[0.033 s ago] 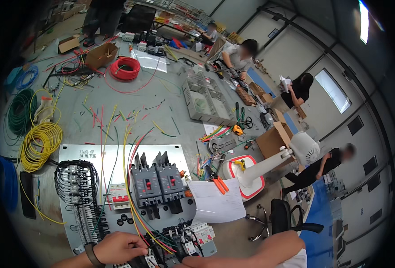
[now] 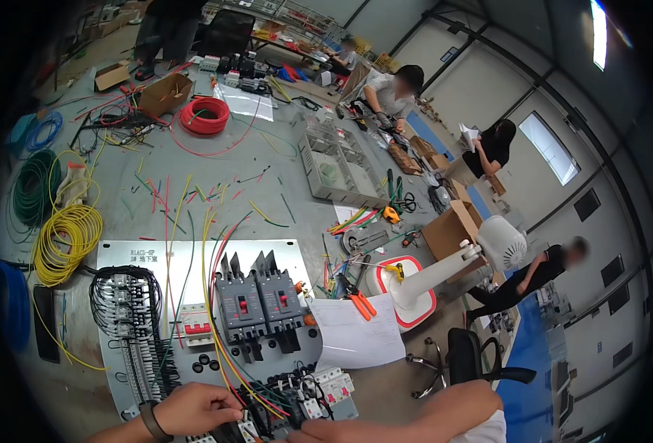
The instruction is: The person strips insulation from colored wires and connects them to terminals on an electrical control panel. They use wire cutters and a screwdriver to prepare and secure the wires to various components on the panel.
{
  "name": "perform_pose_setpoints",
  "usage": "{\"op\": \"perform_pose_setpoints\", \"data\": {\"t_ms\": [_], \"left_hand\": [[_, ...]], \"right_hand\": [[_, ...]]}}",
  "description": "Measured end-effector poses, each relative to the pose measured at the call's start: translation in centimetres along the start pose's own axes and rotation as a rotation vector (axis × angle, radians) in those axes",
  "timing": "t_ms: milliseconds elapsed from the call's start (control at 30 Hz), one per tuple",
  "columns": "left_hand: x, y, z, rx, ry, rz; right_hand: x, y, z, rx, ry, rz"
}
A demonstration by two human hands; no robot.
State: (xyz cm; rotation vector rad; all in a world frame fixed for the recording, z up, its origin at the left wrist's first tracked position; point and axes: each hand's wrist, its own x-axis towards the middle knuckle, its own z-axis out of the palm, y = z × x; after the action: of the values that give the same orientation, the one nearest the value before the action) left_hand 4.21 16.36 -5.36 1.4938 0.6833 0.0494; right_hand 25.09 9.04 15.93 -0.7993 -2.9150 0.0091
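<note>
At the lower edge my left hand (image 2: pixel 197 410), a dark band on its wrist, is bent over a row of small electrical components (image 2: pixel 297 395) on a metal mounting plate (image 2: pixel 142 255). Its thumb and fingertips are pressed together; what they pinch is hidden. From the right, my right hand (image 2: pixel 330 432) reaches to the same row, its fingers cut off by the frame. Red, yellow and green wires (image 2: pixel 227 362) run down between my hands. Two dark moulded-case breakers (image 2: pixel 260 303) stand above them, beside a smaller breaker with red levers (image 2: pixel 197 327). Black-wired terminal blocks (image 2: pixel 131 317) line the plate's left.
Wiring sheets (image 2: pixel 360 332) lie right of the plate under orange-handled pliers (image 2: pixel 363 305), near a white fan (image 2: pixel 415 284). Yellow (image 2: pixel 64 244), green and red wire coils (image 2: pixel 204 116) lie on the table. A grey compartment tray (image 2: pixel 341 166) stands farther back. Several people are beyond.
</note>
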Motion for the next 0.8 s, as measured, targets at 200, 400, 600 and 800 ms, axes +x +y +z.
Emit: {"op": "perform_pose_setpoints", "data": {"t_ms": [200,400,600,800], "left_hand": [[0.3,-1.4,0.9,-0.159,-0.011,0.051],[0.1,-1.1,1.1,-0.061,0.036,0.094],[-0.5,-0.1,0.6,-0.075,-0.014,0.148],[-0.5,-0.6,0.3,-0.081,-0.116,0.183]], "right_hand": [[-0.2,-0.4,1.7,0.073,0.153,-0.026],[-1.2,-1.4,0.2,0.033,-0.055,0.090],[-0.4,-1.0,-0.6,0.232,0.038,0.016],[-1.0,-0.2,-0.2,0.490,-0.040,-0.050]]}}
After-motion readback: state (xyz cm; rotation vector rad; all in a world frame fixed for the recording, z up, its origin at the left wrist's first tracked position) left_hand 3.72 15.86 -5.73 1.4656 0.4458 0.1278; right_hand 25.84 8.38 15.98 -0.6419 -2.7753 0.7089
